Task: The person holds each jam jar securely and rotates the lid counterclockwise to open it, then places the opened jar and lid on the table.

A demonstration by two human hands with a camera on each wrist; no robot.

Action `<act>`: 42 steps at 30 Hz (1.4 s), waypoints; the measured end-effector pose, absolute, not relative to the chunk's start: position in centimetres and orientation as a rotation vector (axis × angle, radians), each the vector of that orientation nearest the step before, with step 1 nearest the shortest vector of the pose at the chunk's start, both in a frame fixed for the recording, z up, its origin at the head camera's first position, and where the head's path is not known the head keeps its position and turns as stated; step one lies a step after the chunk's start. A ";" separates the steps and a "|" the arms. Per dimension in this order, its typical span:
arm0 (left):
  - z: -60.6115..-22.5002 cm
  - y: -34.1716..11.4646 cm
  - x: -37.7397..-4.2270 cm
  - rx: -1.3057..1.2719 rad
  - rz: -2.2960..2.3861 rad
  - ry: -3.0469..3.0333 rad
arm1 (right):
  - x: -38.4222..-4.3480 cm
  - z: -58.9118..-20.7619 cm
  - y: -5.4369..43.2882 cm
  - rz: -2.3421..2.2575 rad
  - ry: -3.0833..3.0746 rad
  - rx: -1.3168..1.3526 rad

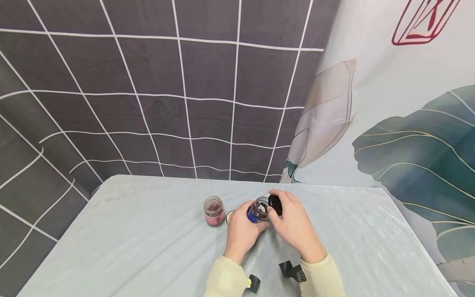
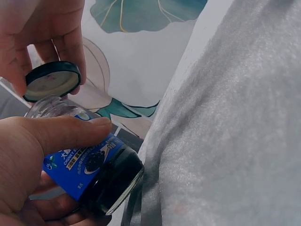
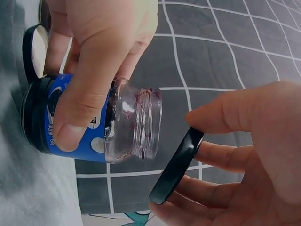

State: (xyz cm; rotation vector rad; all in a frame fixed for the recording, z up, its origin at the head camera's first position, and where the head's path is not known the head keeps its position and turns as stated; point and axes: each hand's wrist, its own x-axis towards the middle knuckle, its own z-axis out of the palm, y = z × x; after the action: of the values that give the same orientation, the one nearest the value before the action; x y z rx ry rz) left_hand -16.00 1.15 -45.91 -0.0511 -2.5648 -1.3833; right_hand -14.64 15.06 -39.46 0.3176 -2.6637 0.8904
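Note:
My left hand [image 1: 243,229] grips a glass jam jar [image 2: 94,165] with a blue label, fingers and thumb wrapped round its body. The jar's mouth is uncovered, and dark contents show inside in the head view. Just off the rim, my right hand [image 1: 295,220] holds a black lid [image 3: 178,167] by its edge between thumb and fingers. The lid's pale underside faces the jar mouth in the left wrist view. Purple smears mark the clear glass neck in the right wrist view.
Left of my hands stands an uncovered glass jar [image 1: 214,211] with pinkish-red contents. Another lid [image 3: 38,52] lies on the cloth-covered table [image 1: 148,239] beside the held jar, partly hidden by my left hand. A dark gridded backdrop [image 1: 208,119] rises behind the table.

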 end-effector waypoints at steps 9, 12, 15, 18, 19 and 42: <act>-45.9 1.2 -16.0 -0.039 -1.412 -2.560 | -14.6 -39.3 15.2 0.901 -2.679 0.311; -45.9 1.2 -16.0 -0.029 -1.408 -2.564 | -14.5 -39.3 15.2 0.903 -2.681 0.309; -45.9 1.2 -16.0 -0.028 -1.405 -2.568 | -14.5 -39.3 15.2 0.905 -2.682 0.308; -45.9 1.2 -16.0 -0.032 -1.412 -2.565 | -14.5 -39.3 15.3 0.909 -2.681 0.310; -45.9 1.2 -16.0 -0.033 -1.416 -2.564 | -14.5 -39.3 15.3 0.909 -2.679 0.312; -45.9 0.9 -16.3 -0.061 -1.403 -2.561 | -14.9 -39.6 16.5 0.918 -2.696 0.340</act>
State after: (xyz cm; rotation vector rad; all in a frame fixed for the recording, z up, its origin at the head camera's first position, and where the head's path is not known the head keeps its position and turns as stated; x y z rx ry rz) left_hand -16.28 0.88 -45.93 -0.0608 -2.5611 -1.4026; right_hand -14.92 16.49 -39.62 0.3395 -2.6958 0.9178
